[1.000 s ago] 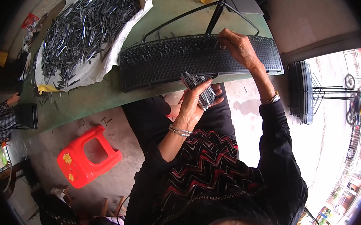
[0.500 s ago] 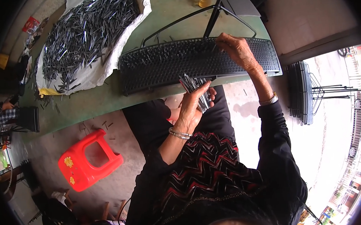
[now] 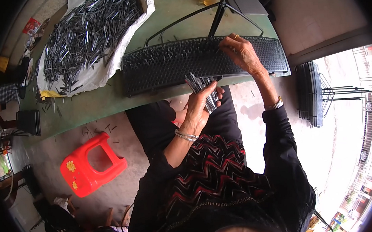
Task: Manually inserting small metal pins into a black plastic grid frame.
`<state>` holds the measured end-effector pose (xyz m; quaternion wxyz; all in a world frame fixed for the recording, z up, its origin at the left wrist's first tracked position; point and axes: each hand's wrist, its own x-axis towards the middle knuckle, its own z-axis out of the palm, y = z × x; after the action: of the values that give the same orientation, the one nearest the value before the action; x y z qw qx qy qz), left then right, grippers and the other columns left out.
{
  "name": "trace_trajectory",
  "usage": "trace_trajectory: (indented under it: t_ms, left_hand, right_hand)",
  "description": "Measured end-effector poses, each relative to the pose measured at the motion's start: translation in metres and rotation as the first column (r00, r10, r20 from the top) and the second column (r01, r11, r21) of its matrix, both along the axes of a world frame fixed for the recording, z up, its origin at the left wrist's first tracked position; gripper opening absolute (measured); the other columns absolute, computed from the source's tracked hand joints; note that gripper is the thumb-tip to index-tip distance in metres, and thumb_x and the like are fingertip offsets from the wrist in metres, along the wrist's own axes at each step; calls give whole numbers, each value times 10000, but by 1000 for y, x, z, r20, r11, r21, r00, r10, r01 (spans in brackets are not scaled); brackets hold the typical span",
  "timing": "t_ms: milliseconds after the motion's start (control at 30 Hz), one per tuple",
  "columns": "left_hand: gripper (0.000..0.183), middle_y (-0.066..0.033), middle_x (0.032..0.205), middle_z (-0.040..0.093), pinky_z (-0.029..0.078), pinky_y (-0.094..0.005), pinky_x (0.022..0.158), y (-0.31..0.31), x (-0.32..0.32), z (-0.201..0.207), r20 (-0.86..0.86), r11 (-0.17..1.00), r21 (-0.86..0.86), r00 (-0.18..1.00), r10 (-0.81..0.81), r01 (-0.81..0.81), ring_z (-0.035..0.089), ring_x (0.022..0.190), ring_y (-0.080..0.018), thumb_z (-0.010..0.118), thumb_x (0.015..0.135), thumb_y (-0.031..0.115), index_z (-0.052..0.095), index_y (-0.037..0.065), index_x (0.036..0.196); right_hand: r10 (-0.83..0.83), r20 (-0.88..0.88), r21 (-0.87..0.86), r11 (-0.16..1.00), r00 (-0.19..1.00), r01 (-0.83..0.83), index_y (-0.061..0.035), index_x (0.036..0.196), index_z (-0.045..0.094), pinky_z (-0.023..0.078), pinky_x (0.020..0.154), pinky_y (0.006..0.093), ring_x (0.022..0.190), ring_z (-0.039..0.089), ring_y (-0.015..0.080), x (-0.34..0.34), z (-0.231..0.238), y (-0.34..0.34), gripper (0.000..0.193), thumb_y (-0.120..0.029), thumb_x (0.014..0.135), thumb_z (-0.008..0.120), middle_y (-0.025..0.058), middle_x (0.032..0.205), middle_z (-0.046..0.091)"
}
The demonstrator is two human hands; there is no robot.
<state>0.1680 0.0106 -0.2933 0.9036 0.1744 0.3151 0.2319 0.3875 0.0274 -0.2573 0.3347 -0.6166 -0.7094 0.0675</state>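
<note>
My left hand (image 3: 197,105) is closed around a bundle of thin, shiny dark strips (image 3: 196,81), whose ends stick out past the thumb in front of the table edge. A long black panel full of small holes (image 3: 170,76) lies along that edge. Strips are set close together over its far left part, and the nearer rows show bare holes. My right hand (image 3: 244,56) is over the panel, right of its middle, with thumb and forefinger pinched together at the holes. What the pinch holds is too small and hidden to make out.
A big heap of loose strips (image 3: 89,32) lies on white sheeting at the table's far left. Behind the panel rises a black metal stand (image 3: 218,21). A red stool (image 3: 80,175) is on the floor at left, and stacked black panels (image 3: 309,94) stand at right.
My right hand has shifted slightly left and nearer along the panel, its fingers still pinched. The left hand keeps the bundle in almost the same place.
</note>
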Motion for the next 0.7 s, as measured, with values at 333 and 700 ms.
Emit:
trace_trajectory:
  t_ms: [333,700]
  left_hand:
    - [135,-96,836,662,485,-270,555,-1,-1,5,27,999,0,999,41,-41,623,734,-158,644,893,170,597,70,971]
    - [136,-114,851,659,490,-289,565,0,-5,3,31,999,-11,998,48,-47,639,760,-192,645,889,142,603,58,987]
  right_hand:
    - [-54,-9,59,997,998,54,-37,949,618,502,691,340,782,628,271,-9,-10,5,110,-25,840,635,113,871,603]
    - [-254,-124,178,945,959,273,-43,974,667,512,688,308,774,660,226,-17,-23,-3,149,-5,837,623,93,865,659]
